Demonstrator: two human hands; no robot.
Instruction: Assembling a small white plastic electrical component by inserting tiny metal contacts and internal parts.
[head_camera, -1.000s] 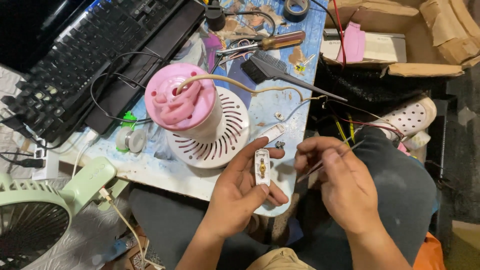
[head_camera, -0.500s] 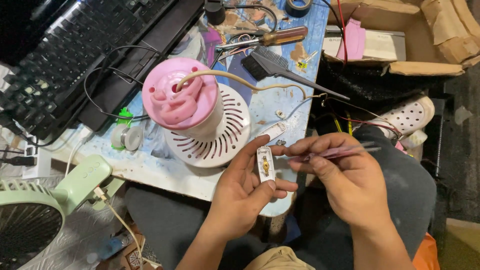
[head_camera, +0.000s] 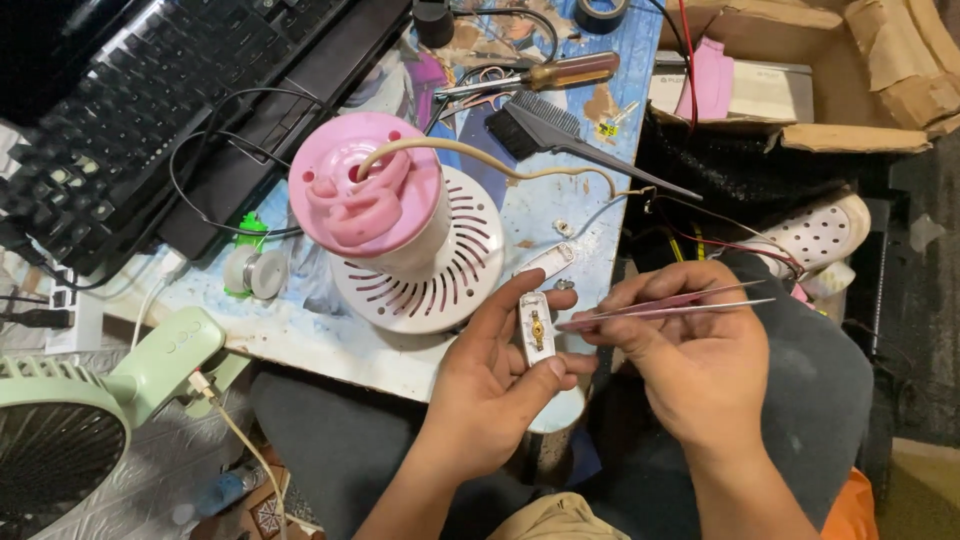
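My left hand (head_camera: 490, 385) pinches a small white switch housing (head_camera: 536, 328) btwn thumb and fingers, just in front of the pink-and-white fan (head_camera: 400, 235), off the table (head_camera: 300, 335) edge. My right hand (head_camera: 700, 360) is pressed shut on pink tweezers (head_camera: 665, 307), tips nearly touching the housing's right side. A black brush (head_camera: 570, 135) and screwdriver (head_camera: 560, 72) lie behind the fan; a green fan (head_camera: 70, 420) sits well to its left.

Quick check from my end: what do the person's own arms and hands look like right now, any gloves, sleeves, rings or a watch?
Both are bare. The left hand and right hand have no gloves, and no rings show on the fingers. Both forearms are uncovered down to the frame edge, with no sleeves, watch or wristband in view. Fingernails are short.
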